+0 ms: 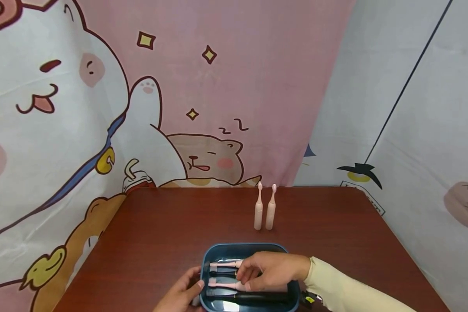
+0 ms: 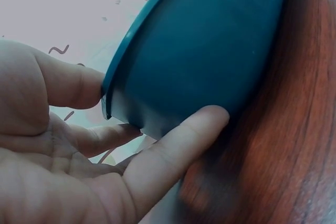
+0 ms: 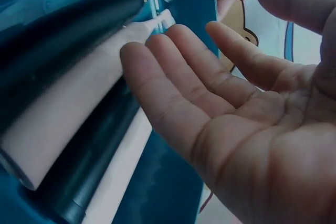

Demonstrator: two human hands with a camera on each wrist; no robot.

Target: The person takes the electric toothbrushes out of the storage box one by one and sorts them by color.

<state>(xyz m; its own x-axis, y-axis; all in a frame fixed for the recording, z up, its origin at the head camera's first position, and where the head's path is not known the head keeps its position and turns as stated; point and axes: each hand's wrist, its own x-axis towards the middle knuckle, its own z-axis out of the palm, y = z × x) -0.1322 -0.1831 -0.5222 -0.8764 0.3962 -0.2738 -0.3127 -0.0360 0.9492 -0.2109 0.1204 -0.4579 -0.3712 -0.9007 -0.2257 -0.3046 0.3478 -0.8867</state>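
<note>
A blue plastic tray sits near the table's front edge. My left hand holds its left end, thumb at the rim and fingers against the outer wall. Inside, two pink and two black electric toothbrushes lie side by side in alternating colours, heads to the left. The nearest is a black toothbrush; beside it lies a pink toothbrush. My right hand hovers over the tray just above the brushes. In the right wrist view its fingers are loosely bent with nothing between them.
Two pink electric toothbrushes, a left one and a right one, stand upright on the brown table behind the tray. A cartoon-printed cloth hangs behind the table. A dark device shows below the right sleeve.
</note>
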